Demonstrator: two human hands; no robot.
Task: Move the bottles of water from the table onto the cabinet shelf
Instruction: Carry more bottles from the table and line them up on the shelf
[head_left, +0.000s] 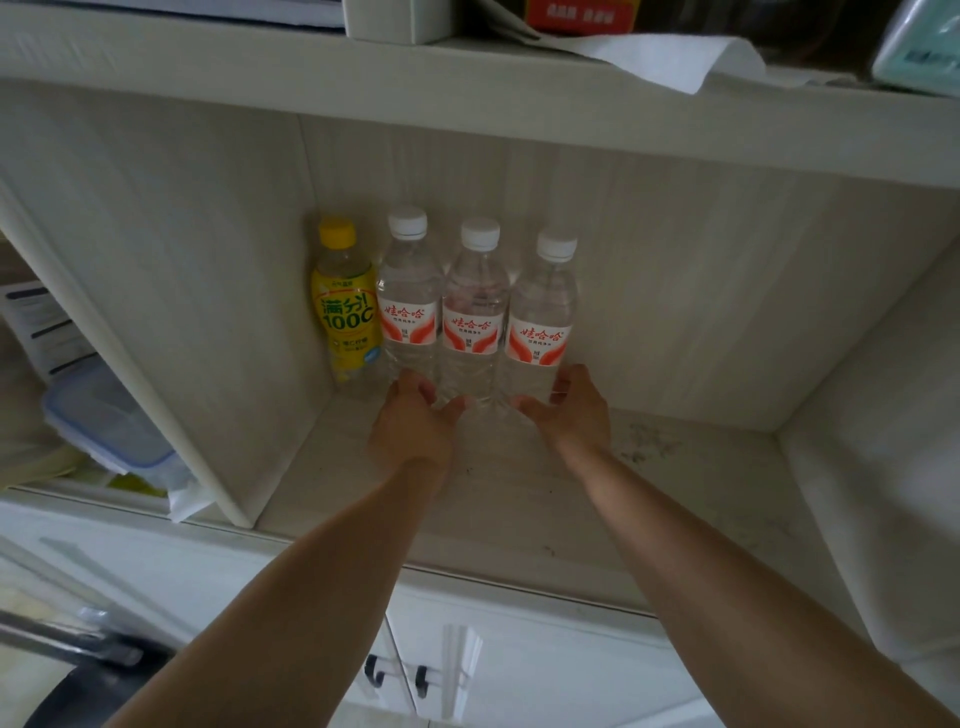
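Two bare forearms are seen stretched over the front edge of a pale cabinet shelf (519, 499), above white cupboard doors (519, 670) fitted with dark handles. The left hand (410, 423) is held at the base of the middle water bottle (474, 317), its fingers curved loosely round the foot; whether the bottle is actually gripped cannot be told. The right hand (574, 408) is curled round the base of the right water bottle (540, 332), thumb in front and fingers behind it.

Three water bottles are lined up near the shelf's back left corner, all upright, long axes vertical, white caps up and red-and-white labels turned to the front. The left water bottle (408, 296) is set just beside a yellow drink bottle (345, 301), also upright, which is stood nearest the corner, close to the partition (171, 291) on the left.

In the compartment left of the partition, a clear lidded box (104, 421) with blue clips is stored; its contents cannot be made out. On the shelf above, a white cloth (649, 57) is draped over the edge.
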